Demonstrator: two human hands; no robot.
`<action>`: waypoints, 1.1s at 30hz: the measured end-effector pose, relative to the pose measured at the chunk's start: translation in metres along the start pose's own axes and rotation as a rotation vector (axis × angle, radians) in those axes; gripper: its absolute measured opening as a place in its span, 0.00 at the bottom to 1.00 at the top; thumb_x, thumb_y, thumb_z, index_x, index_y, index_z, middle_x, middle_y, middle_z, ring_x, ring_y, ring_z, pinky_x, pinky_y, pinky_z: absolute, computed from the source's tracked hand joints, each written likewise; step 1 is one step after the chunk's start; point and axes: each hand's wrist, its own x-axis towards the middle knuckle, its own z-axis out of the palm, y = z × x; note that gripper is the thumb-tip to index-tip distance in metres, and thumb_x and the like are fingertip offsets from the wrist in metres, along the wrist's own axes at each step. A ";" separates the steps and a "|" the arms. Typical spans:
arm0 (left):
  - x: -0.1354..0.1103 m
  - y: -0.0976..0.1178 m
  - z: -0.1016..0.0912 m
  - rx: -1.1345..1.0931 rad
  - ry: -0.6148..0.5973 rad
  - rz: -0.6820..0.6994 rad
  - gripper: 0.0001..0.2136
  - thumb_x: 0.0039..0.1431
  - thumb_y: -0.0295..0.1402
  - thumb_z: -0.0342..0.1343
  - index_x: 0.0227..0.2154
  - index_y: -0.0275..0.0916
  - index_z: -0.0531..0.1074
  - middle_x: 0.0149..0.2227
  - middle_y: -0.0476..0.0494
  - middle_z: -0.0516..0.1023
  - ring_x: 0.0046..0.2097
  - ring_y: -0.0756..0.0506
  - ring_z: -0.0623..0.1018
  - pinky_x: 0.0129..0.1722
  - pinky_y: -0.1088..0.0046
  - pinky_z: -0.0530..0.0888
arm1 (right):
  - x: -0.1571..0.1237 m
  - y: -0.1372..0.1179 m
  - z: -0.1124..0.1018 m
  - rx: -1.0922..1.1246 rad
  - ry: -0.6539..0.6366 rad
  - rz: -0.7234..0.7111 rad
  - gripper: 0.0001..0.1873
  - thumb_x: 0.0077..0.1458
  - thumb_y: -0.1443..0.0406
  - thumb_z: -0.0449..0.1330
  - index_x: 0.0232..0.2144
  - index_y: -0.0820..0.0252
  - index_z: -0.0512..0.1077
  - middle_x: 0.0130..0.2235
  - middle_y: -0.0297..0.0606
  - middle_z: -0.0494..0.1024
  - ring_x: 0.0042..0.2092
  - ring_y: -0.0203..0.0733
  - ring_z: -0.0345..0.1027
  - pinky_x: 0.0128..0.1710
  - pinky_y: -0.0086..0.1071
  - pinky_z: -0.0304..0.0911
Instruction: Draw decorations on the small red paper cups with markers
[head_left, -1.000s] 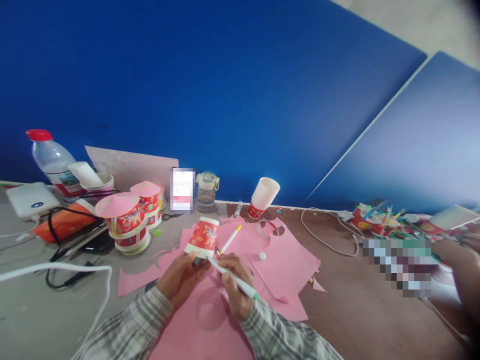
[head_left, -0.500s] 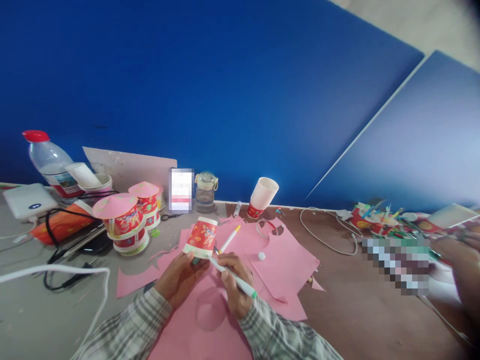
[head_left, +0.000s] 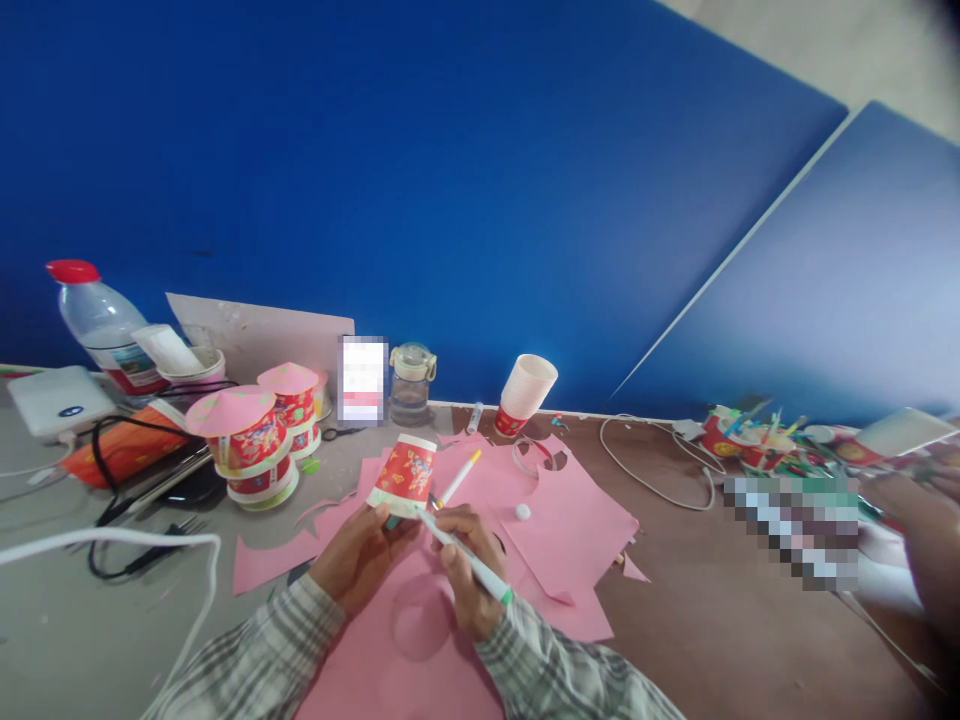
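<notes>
Red cup [head_left: 411, 470]: up in front of the person, above pink paper, tilted with its narrower end away; its lower rim sits in the left hand [head_left: 364, 555].
Left grip: fingers closed on that rim, hiding part of it.
Right grip: the right hand [head_left: 471, 600] is clamped on a green-ended white marker [head_left: 480, 570], its tip at the cup's lower edge; whether it touches is too small to tell.
Pink sheets [head_left: 577, 530]: overlapping under both hands, with a cut-out bite at the far edge.
On the sheets: a yellow-ended marker [head_left: 461, 475] just beyond the right hand, which stands partly in front of it; a small white round piece [head_left: 523, 512] to its right.
Beyond the paper: a tilted cup stack [head_left: 527, 392], a lidded jar [head_left: 410, 385] and a pixelated bright panel [head_left: 363, 380].
Left side: pink-topped cup towers [head_left: 255, 450], crowded by black cable [head_left: 101, 465], an orange packet [head_left: 124, 445] and a red-capped bottle [head_left: 105, 325].
Far right: a co-worker's hand [head_left: 904, 505], blurred, near pen-filled cups [head_left: 761, 455].
</notes>
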 end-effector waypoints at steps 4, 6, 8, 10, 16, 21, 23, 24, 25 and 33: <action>0.000 0.000 0.000 -0.017 0.015 0.002 0.13 0.43 0.28 0.54 0.35 0.34 0.71 0.34 0.33 0.79 0.38 0.36 0.74 0.39 0.57 0.71 | 0.001 0.002 0.000 -0.007 0.027 0.022 0.10 0.51 0.61 0.53 0.31 0.57 0.72 0.27 0.37 0.71 0.26 0.45 0.65 0.27 0.37 0.62; -0.001 0.000 0.000 -0.026 0.017 -0.002 0.13 0.42 0.28 0.55 0.35 0.34 0.71 0.34 0.33 0.79 0.37 0.37 0.74 0.38 0.59 0.72 | 0.000 0.002 0.000 -0.008 0.018 0.035 0.10 0.51 0.61 0.53 0.31 0.57 0.72 0.27 0.37 0.71 0.26 0.44 0.65 0.27 0.36 0.62; -0.001 0.000 0.001 -0.027 0.019 -0.005 0.13 0.42 0.28 0.55 0.35 0.34 0.71 0.34 0.33 0.79 0.37 0.37 0.75 0.37 0.59 0.72 | 0.000 0.003 0.000 -0.008 0.010 0.043 0.09 0.50 0.62 0.53 0.31 0.57 0.72 0.27 0.37 0.72 0.26 0.45 0.66 0.27 0.36 0.62; -0.001 0.000 0.001 -0.024 0.023 -0.008 0.12 0.42 0.28 0.55 0.34 0.34 0.71 0.33 0.33 0.79 0.36 0.37 0.75 0.37 0.59 0.72 | 0.000 0.003 0.000 -0.011 0.008 0.043 0.09 0.50 0.62 0.53 0.31 0.57 0.72 0.28 0.37 0.72 0.27 0.45 0.66 0.28 0.36 0.63; -0.002 0.001 0.002 -0.023 0.038 -0.012 0.11 0.42 0.28 0.55 0.32 0.32 0.72 0.32 0.32 0.79 0.36 0.37 0.75 0.38 0.59 0.72 | 0.001 0.003 0.000 -0.049 0.011 0.053 0.09 0.50 0.63 0.53 0.32 0.58 0.72 0.28 0.37 0.72 0.28 0.45 0.67 0.28 0.36 0.63; -0.002 0.001 0.002 -0.024 0.023 -0.015 0.12 0.42 0.29 0.55 0.34 0.34 0.71 0.34 0.33 0.79 0.38 0.36 0.74 0.39 0.58 0.71 | 0.002 0.002 0.000 -0.046 0.015 0.039 0.09 0.51 0.63 0.53 0.31 0.58 0.72 0.27 0.37 0.72 0.27 0.45 0.67 0.28 0.36 0.63; -0.001 0.001 0.001 -0.019 0.018 -0.013 0.13 0.42 0.29 0.55 0.35 0.35 0.70 0.35 0.33 0.79 0.38 0.36 0.74 0.39 0.57 0.70 | 0.001 0.002 0.000 -0.031 0.007 0.026 0.09 0.51 0.62 0.53 0.31 0.58 0.72 0.28 0.38 0.73 0.28 0.46 0.68 0.29 0.37 0.64; -0.001 0.000 0.000 -0.017 0.017 -0.011 0.14 0.42 0.29 0.55 0.36 0.35 0.70 0.35 0.32 0.78 0.39 0.36 0.73 0.39 0.56 0.70 | 0.000 0.001 0.000 -0.023 0.009 0.019 0.09 0.51 0.62 0.53 0.30 0.58 0.72 0.29 0.39 0.73 0.29 0.47 0.68 0.30 0.38 0.64; 0.000 0.000 -0.001 -0.015 0.016 -0.010 0.15 0.43 0.29 0.55 0.37 0.35 0.69 0.35 0.32 0.78 0.39 0.35 0.73 0.39 0.56 0.70 | 0.000 0.001 0.000 -0.020 0.013 0.015 0.10 0.51 0.61 0.53 0.31 0.58 0.72 0.29 0.39 0.73 0.29 0.47 0.68 0.30 0.39 0.64; 0.000 0.000 0.000 0.004 0.009 0.001 0.16 0.42 0.28 0.55 0.39 0.34 0.69 0.34 0.31 0.78 0.39 0.33 0.73 0.39 0.52 0.69 | 0.002 -0.006 0.001 -0.060 -0.009 -0.070 0.10 0.52 0.61 0.53 0.31 0.58 0.72 0.28 0.39 0.74 0.30 0.48 0.69 0.31 0.38 0.65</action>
